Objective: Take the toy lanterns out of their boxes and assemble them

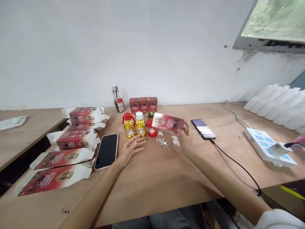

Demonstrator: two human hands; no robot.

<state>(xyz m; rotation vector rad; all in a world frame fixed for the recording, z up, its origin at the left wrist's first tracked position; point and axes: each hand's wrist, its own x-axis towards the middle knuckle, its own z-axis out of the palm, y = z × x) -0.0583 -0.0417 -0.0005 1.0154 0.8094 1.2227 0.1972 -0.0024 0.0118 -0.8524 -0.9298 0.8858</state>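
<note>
My right hand (185, 140) holds a small red carton (168, 122) just above the wooden table (152, 178), its fingers closed on the carton's right end. My left hand (131, 149) lies open on the table with fingers stretched out, just in front of two gold-and-red toy lanterns (134, 126) and beside a dark phone (106, 150). A red lantern base (152, 128) stands under the carton. Several small silver button cells (163, 143) are scattered between my hands, with little white tabs (175, 142) next to them.
Flat red-and-white cartons (62, 159) are stacked at the left. Three closed red boxes (143, 105) and a small bottle (118, 101) stand by the wall. A second phone (204, 129) on a black cable, a white power strip (269, 146) and white packs (278, 103) lie right.
</note>
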